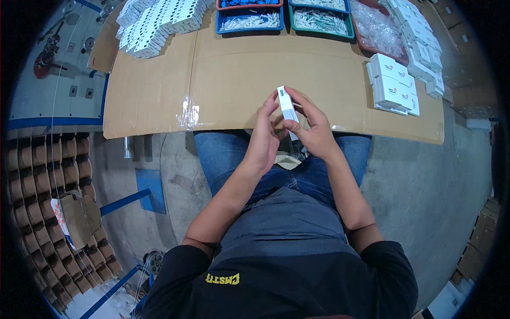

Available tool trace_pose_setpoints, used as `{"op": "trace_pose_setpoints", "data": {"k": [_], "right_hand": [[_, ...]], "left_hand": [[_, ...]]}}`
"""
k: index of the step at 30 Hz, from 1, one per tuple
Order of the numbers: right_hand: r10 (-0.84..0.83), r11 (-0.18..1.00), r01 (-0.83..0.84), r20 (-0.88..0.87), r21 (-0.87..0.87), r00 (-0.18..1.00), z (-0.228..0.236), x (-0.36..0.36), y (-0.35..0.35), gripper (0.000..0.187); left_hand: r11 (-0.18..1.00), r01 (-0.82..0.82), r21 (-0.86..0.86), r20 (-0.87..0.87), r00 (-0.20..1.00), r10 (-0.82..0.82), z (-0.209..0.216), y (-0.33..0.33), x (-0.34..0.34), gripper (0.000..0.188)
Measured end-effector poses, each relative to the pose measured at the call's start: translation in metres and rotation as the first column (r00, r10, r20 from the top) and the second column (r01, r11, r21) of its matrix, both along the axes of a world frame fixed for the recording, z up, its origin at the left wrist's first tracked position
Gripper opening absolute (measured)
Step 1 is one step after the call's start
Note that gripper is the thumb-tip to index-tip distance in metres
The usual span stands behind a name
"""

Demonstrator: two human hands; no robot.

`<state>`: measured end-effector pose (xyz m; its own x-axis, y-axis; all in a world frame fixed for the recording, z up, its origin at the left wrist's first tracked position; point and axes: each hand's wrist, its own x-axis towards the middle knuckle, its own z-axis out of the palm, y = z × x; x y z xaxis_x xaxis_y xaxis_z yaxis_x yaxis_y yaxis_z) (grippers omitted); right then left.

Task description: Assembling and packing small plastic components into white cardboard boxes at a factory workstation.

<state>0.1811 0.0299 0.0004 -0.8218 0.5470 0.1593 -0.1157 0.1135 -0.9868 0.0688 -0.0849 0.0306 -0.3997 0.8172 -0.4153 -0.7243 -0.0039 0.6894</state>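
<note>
A small white box (287, 108) stands on end, tilted, between my two hands just above the near edge of the table. My right hand (314, 127) is closed on it, with fingers at its far top edge and the thumb against its near side. My left hand (263, 132) is closed around its left side, the fingertips bent in against it. The lower part of the box and some of my left fingers are hidden.
Cardboard covers the table (234, 85). White boxes (164, 24) are stacked at the far left, and more white boxes (393, 87) at the right. At the back are a blue tray (249, 21) and a green tray (321, 22) of small parts, and a red bin of clear plastic bags (377, 26).
</note>
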Motion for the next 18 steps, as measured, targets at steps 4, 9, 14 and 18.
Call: {"op": "trace_pose_setpoints", "data": {"k": [4,9,14,18], "right_hand": [[-0.045,0.930,0.033,0.025,0.365,0.999,0.003,-0.001,-0.006,0.072],[-0.087,0.893,0.075,0.007,0.444,0.996,0.000,-0.004,-0.009,0.071],[-0.129,0.836,0.138,-0.054,0.531,0.990,-0.008,-0.007,-0.008,0.074],[-0.132,0.781,0.168,-0.104,0.601,0.986,-0.009,-0.009,-0.011,0.067]], "left_hand": [[0.990,0.142,0.005,0.202,0.969,-0.140,-0.006,0.000,-0.003,0.067],[0.998,0.016,-0.062,0.118,0.993,-0.009,0.012,0.006,0.019,0.060],[0.998,0.023,-0.050,0.137,0.990,-0.016,0.004,0.005,0.016,0.056],[0.999,-0.011,-0.043,0.116,0.993,0.016,-0.004,0.005,0.018,0.053]]}}
